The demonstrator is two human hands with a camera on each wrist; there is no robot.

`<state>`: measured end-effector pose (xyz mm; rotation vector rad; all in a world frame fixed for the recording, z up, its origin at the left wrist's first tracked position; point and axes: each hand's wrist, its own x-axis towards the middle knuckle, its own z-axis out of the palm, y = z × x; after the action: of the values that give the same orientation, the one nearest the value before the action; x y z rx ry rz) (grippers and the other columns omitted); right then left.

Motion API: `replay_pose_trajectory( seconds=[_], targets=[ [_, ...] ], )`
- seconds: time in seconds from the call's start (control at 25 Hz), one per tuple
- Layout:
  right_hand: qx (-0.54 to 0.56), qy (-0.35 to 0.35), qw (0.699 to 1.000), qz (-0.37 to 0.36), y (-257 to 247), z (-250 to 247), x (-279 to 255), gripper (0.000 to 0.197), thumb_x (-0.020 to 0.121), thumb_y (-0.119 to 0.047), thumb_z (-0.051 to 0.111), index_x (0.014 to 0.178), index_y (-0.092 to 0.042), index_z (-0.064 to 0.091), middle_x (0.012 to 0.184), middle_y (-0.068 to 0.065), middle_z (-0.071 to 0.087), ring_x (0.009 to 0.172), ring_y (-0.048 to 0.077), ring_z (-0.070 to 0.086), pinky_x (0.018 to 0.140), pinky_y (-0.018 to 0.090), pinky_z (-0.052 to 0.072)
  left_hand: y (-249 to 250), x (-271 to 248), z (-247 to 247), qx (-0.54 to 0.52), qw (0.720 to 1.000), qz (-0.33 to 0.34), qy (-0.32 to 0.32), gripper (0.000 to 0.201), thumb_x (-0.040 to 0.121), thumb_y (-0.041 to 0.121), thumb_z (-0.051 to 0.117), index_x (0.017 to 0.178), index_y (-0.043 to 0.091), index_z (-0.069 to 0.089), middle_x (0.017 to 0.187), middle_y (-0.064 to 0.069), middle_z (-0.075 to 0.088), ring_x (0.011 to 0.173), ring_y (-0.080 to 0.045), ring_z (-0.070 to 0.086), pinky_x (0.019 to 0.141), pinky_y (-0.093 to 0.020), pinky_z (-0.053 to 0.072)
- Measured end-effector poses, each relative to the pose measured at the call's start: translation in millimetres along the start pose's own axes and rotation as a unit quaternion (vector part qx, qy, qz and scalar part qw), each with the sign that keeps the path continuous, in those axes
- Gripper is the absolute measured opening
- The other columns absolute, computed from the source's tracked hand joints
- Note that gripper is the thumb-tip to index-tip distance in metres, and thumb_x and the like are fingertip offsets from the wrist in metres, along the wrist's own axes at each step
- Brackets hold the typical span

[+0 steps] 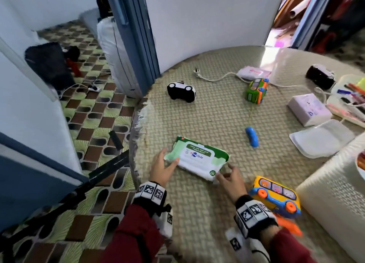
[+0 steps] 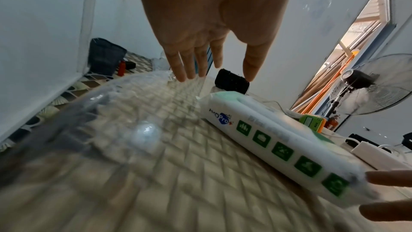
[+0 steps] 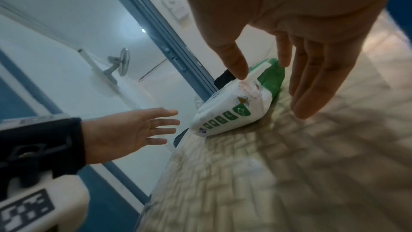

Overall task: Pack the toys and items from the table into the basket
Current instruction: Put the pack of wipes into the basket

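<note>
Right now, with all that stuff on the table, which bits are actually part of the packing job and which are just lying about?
Part of the job:
wipes pack, between left hand and right hand, both open
black-and-white toy car
green toy bus
blue toy
yellow toy bus
white basket

Just lying about:
power cord
standing fan
patterned floor

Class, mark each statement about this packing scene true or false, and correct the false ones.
1. Both hands are open beside the wipes pack. True.
2. The wipes pack is already in the basket. False: it lies on the table.
3. The yellow toy bus lies near the right hand. True.
4. The left hand holds the blue toy car. False: the car lies alone on the table.
5. The black-and-white toy car is stacked on the green toy bus. False: they stand apart.
</note>
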<state>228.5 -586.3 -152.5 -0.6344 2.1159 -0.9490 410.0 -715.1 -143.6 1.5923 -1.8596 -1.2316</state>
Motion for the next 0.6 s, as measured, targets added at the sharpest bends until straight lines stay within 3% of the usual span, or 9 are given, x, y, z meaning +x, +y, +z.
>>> replay_pose_trajectory(
  seconds=[0.04, 0.12, 0.16, 0.24, 0.32, 0.4, 0.48, 0.56, 0.6],
  targets=[
    [0.023, 0.000, 1.000, 0.004, -4.6, 5.4, 4.9, 0.049, 0.085, -0.012, 0.066, 0.126, 0.003, 0.044, 0.112, 0.014, 0.060, 0.101, 0.027, 0.059, 0.087, 0.035, 0.047, -0.3, 11.0, 3.6, -0.004, 1.000, -0.010, -0.018, 0.059, 0.087, 0.027, 0.068, 0.138, 0.009, 0.044, 0.141, -0.006, 0.047, 0.129, -0.021, 0.044, 0.106, -0.025, 0.031],
    [0.072, 0.000, 0.997, 0.007, -8.7, 15.0, 12.3, 0.048, 0.083, -0.005, 0.067, 0.124, 0.004, 0.044, 0.118, 0.015, 0.059, 0.101, 0.025, 0.058, 0.090, 0.037, 0.048, -5.6, 27.8, 12.1, -0.017, 0.997, -0.044, -0.053, 0.072, 0.076, 0.051, 0.071, 0.135, 0.017, 0.048, 0.135, -0.002, 0.054, 0.125, -0.020, 0.050, 0.109, -0.033, 0.035],
    [0.078, 0.009, 0.997, 0.003, -8.7, 19.7, 14.9, 0.051, 0.082, -0.006, 0.069, 0.124, 0.004, 0.042, 0.121, 0.017, 0.057, 0.104, 0.025, 0.057, 0.090, 0.037, 0.047, -8.9, 32.4, 16.6, -0.025, 0.996, -0.058, -0.058, 0.079, 0.065, 0.065, 0.067, 0.130, 0.022, 0.052, 0.131, 0.000, 0.058, 0.121, -0.020, 0.054, 0.107, -0.037, 0.038],
    [0.053, 0.019, 0.998, -0.015, -0.6, 29.8, 18.7, 0.064, 0.078, -0.019, 0.073, 0.129, -0.001, 0.039, 0.124, 0.017, 0.054, 0.113, 0.029, 0.053, 0.095, 0.041, 0.044, -23.6, 38.6, 25.6, -0.038, 0.996, -0.073, -0.047, 0.077, 0.053, 0.074, 0.063, 0.112, 0.026, 0.057, 0.117, 0.000, 0.065, 0.108, -0.019, 0.061, 0.098, -0.038, 0.046],
    [0.054, 0.007, 0.998, -0.012, 18.5, 40.4, 22.1, 0.074, 0.072, -0.035, 0.066, 0.134, -0.012, 0.035, 0.126, 0.015, 0.052, 0.117, 0.033, 0.049, 0.098, 0.048, 0.042, -29.7, 33.0, 26.0, -0.068, 0.994, -0.079, -0.039, 0.067, 0.057, 0.064, 0.073, 0.104, 0.020, 0.054, 0.110, -0.003, 0.064, 0.100, -0.019, 0.062, 0.087, -0.031, 0.050],
    [0.085, -0.003, 0.996, -0.022, 37.6, 44.0, 26.2, 0.068, 0.066, -0.042, 0.063, 0.128, -0.027, 0.038, 0.125, 0.013, 0.053, 0.115, 0.031, 0.052, 0.098, 0.050, 0.043, -32.1, 22.0, 24.8, -0.106, 0.991, -0.072, -0.050, 0.056, 0.070, 0.038, 0.082, 0.105, 0.010, 0.050, 0.108, -0.004, 0.061, 0.094, -0.014, 0.060, 0.075, -0.017, 0.048],
    [0.146, -0.001, 0.989, -0.023, 21.1, 31.6, 7.9, 0.048, 0.073, -0.032, 0.070, 0.112, -0.033, 0.042, 0.115, 0.009, 0.058, 0.103, 0.017, 0.060, 0.091, 0.038, 0.050, -34.7, 9.1, 26.4, -0.123, 0.988, -0.074, -0.051, 0.050, 0.073, 0.022, 0.082, 0.105, 0.005, 0.048, 0.105, -0.003, 0.060, 0.092, -0.010, 0.058, 0.071, -0.014, 0.045],
    [0.184, -0.025, 0.982, -0.019, 19.3, 23.9, -3.6, 0.040, 0.082, -0.010, 0.071, 0.106, -0.022, 0.041, 0.103, 0.003, 0.061, 0.083, -0.005, 0.063, 0.075, 0.017, 0.051, -38.6, -1.9, 28.5, -0.145, 0.986, -0.073, -0.040, 0.052, 0.068, 0.020, 0.086, 0.101, 0.005, 0.048, 0.100, -0.003, 0.061, 0.090, -0.012, 0.059, 0.071, -0.015, 0.046],
    [0.194, -0.031, 0.980, -0.018, 20.9, 20.6, -9.5, 0.039, 0.082, -0.004, 0.069, 0.107, -0.017, 0.041, 0.100, 0.003, 0.062, 0.075, -0.009, 0.062, 0.069, 0.012, 0.049, -41.4, -4.7, 30.4, -0.152, 0.985, -0.073, -0.031, 0.057, 0.062, 0.026, 0.089, 0.098, 0.008, 0.049, 0.100, -0.003, 0.062, 0.090, -0.014, 0.060, 0.073, -0.018, 0.048]
  ],
)
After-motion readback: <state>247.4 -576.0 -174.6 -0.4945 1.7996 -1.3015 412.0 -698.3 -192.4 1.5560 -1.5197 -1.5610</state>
